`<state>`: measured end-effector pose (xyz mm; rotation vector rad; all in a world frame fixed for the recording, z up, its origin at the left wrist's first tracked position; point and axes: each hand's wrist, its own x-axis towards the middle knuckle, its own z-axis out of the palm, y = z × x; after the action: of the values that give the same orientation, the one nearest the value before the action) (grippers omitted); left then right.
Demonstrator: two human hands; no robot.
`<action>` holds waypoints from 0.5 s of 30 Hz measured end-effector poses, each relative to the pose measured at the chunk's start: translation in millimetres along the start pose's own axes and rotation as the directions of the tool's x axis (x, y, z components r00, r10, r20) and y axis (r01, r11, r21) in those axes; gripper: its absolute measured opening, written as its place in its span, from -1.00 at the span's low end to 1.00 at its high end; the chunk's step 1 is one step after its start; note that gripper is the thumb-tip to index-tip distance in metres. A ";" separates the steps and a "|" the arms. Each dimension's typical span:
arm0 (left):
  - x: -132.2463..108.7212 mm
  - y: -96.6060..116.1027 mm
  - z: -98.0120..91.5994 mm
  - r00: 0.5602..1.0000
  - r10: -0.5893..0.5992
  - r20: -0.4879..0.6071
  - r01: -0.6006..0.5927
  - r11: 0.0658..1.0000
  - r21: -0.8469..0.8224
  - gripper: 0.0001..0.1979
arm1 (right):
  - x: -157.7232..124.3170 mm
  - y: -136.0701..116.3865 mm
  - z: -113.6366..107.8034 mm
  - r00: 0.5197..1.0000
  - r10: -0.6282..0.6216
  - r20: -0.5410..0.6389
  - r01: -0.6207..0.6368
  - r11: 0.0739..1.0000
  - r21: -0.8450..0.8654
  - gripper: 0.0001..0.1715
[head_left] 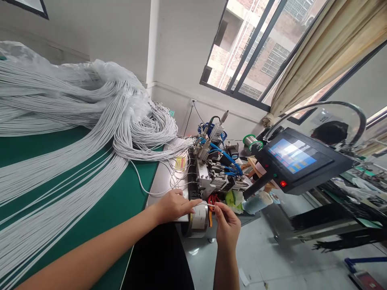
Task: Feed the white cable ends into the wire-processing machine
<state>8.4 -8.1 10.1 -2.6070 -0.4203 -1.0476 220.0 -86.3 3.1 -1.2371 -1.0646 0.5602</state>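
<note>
My left hand [175, 204] pinches a thin white cable [203, 202] near the front of a small wire-processing machine [211, 171]. My right hand [226, 222] pinches the same cable's end just to the right, fingers closed on it. The short stretch of cable runs between both hands, above a round grey part [199, 219] of the machine. The cable trails back left over a metal plate [161, 179].
Large bundles of white cables [60, 133] lie across the green table [115, 209] at left. A control box with a lit touchscreen [292, 155] stands on an arm at right. Blue hoses, a wire spool [250, 140] and a window lie beyond. Grey floor below.
</note>
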 end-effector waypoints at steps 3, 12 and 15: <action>1.3 1.1 -2.1 1.000 0.001 0.018 -0.001 1.000 0.006 -0.77 | 0.4 8.2 7.5 0.995 0.094 0.020 -0.096 0.979 0.178 -0.70; -0.5 0.4 1.2 0.995 -0.066 0.072 0.059 0.994 0.087 -0.79 | 12.3 4.6 13.1 0.975 0.170 0.143 -0.183 0.980 0.083 -0.58; -1.2 0.2 5.3 0.992 -0.116 0.059 0.108 0.986 0.127 -0.81 | 14.0 1.2 13.7 0.959 0.182 0.218 -0.196 0.980 0.045 -0.57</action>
<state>10.9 -6.4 5.6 -2.5386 -0.6332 -0.9397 214.3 -67.8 6.3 -1.2481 -1.1024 0.8847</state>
